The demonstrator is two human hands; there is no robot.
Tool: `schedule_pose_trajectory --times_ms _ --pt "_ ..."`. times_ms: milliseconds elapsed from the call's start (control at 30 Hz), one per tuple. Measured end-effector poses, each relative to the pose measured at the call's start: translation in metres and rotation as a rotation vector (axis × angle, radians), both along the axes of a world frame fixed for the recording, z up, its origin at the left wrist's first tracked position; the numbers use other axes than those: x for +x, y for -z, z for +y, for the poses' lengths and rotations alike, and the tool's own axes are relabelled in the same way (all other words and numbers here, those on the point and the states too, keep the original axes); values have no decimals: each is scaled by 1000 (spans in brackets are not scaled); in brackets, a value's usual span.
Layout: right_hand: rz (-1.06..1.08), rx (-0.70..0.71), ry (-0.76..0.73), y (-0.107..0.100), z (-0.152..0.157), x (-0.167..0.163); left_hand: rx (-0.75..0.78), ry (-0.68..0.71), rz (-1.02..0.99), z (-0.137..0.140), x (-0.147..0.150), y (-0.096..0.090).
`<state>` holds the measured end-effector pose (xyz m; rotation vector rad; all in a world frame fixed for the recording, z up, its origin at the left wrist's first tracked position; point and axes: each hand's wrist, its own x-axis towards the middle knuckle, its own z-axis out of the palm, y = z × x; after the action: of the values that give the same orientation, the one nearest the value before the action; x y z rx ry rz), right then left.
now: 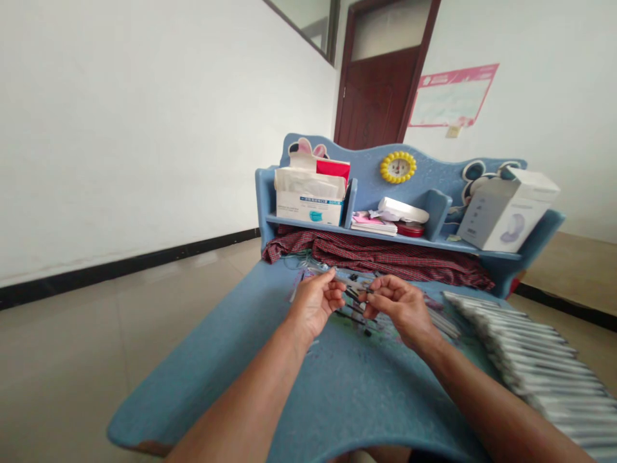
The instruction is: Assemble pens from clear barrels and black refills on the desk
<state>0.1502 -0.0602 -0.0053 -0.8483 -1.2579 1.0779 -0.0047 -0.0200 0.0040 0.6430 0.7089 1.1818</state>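
Observation:
Over the middle of the blue desk, my left hand [321,296] is closed, thumb and fingers pinching a thin translucent tube [348,281] that looks like a pen barrel. The tube points across toward my right hand [400,307]. My right hand is also closed, its fingertips pinched around a small dark piece [369,291] near the tube's right end; blur hides its exact shape. Beneath and between both hands lie scattered small black parts [367,332] and thin dark sticks [355,318]. Several pale tubes [443,323] lie just beyond my right wrist.
A large pile of silvery-white sticks [544,360] covers the desk's right side. Checked dark-red cloth [385,258] lies along the back beneath the blue shelf [308,223]. The shelf holds a mask box [308,204], papers [373,224] and a white carton [508,212]. The blue desk [216,360] has a rounded left corner.

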Motion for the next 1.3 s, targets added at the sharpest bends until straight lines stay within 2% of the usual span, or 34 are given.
schedule_pose_trajectory --times_ms 800,1300 --pt "-41 1 2 4 -5 0 40 17 66 -4 5 0" --pt "-41 0 15 6 -6 0 38 31 37 -5 6 2"
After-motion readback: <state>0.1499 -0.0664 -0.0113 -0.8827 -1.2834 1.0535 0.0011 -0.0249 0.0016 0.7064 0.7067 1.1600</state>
